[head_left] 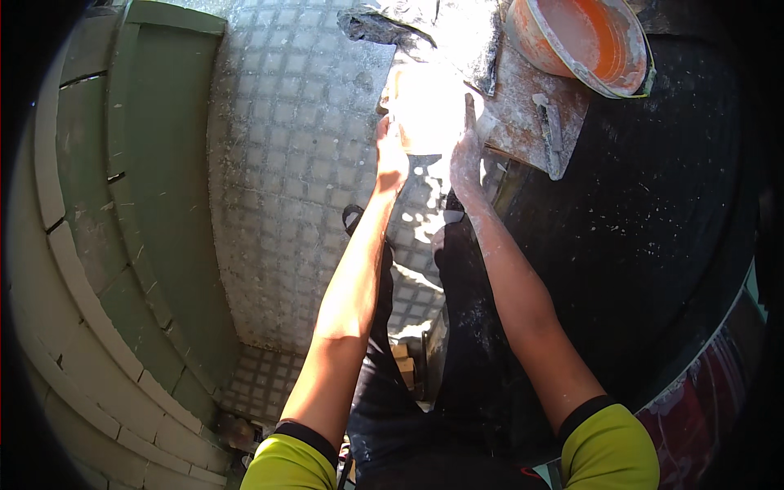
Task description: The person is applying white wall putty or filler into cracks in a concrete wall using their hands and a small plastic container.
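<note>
Flat piece (426, 110), glare-whitened, is left of the orange bucket (535, 45); left hand (391, 157) and right hand (465, 163) clamp its opposite sides, I'd guess to keep it steady.

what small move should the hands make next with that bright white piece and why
Probably tilt the glaring white, roughly rectangular piece slightly out of the sunlight. Its face is washed out, so its surface can't be judged here; the bare left hand and white-dusted right hand already hold opposite sides, so a small turn looks manageable.
</note>
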`<action>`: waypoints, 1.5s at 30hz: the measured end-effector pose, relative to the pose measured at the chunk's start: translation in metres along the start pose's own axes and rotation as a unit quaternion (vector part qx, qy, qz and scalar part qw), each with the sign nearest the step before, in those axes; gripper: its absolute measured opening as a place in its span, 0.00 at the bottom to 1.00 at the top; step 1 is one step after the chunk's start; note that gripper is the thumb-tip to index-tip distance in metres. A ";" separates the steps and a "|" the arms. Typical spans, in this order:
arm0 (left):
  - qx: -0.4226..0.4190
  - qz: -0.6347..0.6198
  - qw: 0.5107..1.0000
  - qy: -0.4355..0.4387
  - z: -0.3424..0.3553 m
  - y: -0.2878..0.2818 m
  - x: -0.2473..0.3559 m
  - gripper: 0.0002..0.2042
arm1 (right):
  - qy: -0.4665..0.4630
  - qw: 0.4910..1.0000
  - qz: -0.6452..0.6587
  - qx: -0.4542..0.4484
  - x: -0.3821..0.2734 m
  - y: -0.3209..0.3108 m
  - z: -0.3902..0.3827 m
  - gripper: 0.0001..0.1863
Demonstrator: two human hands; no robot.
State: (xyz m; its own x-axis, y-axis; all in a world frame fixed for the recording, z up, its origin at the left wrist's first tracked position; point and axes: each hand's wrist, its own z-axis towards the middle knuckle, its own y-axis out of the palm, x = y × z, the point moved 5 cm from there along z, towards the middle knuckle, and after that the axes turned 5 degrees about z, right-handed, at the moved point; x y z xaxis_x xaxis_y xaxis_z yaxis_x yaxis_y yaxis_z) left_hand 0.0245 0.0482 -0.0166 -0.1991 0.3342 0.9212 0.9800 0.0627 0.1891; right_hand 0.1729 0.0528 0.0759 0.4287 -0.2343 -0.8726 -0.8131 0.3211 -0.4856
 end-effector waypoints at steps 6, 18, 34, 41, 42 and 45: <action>0.027 -0.064 0.997 -0.029 -0.026 -0.002 0.011 0.16 | 0.075 0.989 -0.098 -0.076 0.006 -0.008 -0.018 0.25; -0.052 -0.133 0.989 -0.033 -0.087 -0.021 0.095 0.29 | 0.062 0.994 0.022 -0.090 -0.064 -0.049 -0.078 0.19; -0.031 -0.227 0.973 -0.015 -0.097 -0.056 0.119 0.39 | -0.045 0.987 0.099 0.121 -0.071 -0.097 0.012 0.38; 0.092 -0.217 0.971 -0.043 -0.139 -0.118 0.142 0.30 | -0.339 0.884 -0.310 -0.086 -0.080 0.061 0.129 0.40; 0.091 -0.212 0.973 -0.028 -0.143 -0.116 0.143 0.29 | -0.379 0.856 -0.340 -0.090 -0.063 0.060 0.145 0.30; 0.136 -0.233 0.960 -0.078 -0.176 -0.136 0.146 0.39 | -0.254 0.908 -0.331 -0.027 -0.064 0.048 0.153 0.14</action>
State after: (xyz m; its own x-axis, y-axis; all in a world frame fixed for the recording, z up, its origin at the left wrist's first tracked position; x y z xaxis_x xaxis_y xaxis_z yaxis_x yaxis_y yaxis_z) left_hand -0.1391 -0.0770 0.1523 -0.6340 0.3462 0.6915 0.7540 0.4754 0.4533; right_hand 0.1668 0.2238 0.1001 0.9460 0.0981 -0.3088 -0.3231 0.2153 -0.9215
